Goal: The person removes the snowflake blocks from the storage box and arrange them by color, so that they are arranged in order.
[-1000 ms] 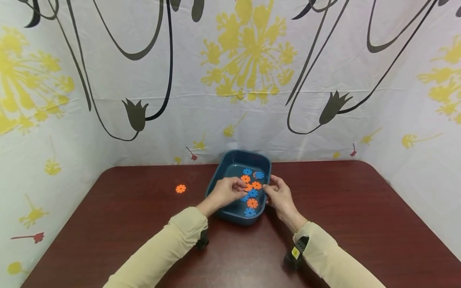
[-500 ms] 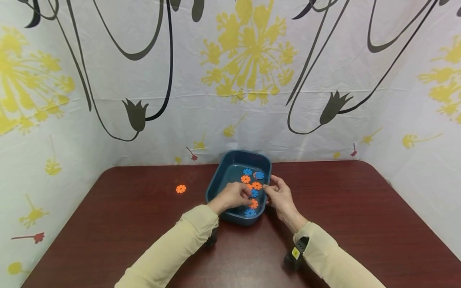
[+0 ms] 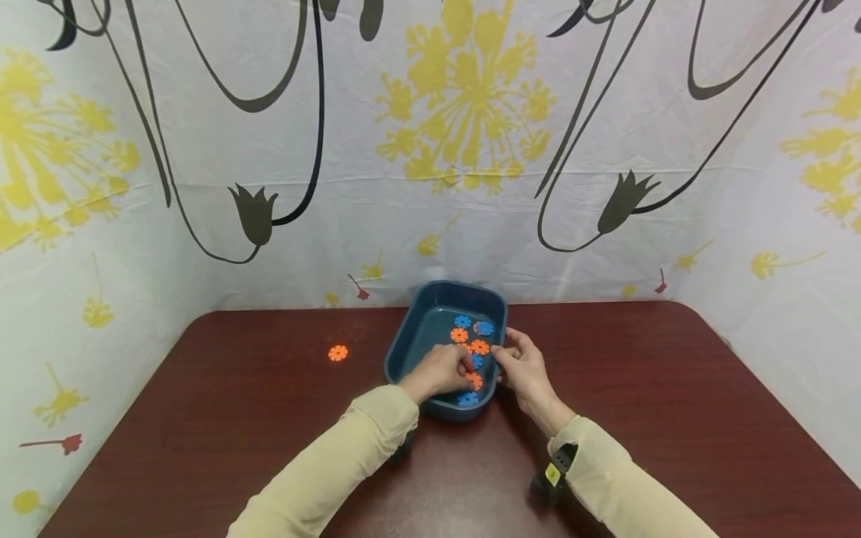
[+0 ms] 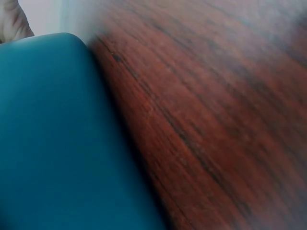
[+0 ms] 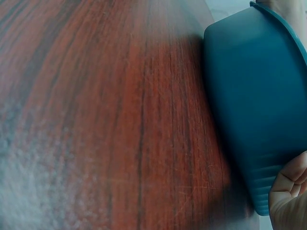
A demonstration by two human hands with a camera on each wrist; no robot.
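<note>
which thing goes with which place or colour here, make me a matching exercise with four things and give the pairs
1. left grip
2. right grip
3. lone orange disc
4. basin

A. dark teal
B. at the basin's right side
C. on the table, left of the basin
D. at the discs inside the basin

Pairs: 1-D, 2-B, 3-C, 4-A
</note>
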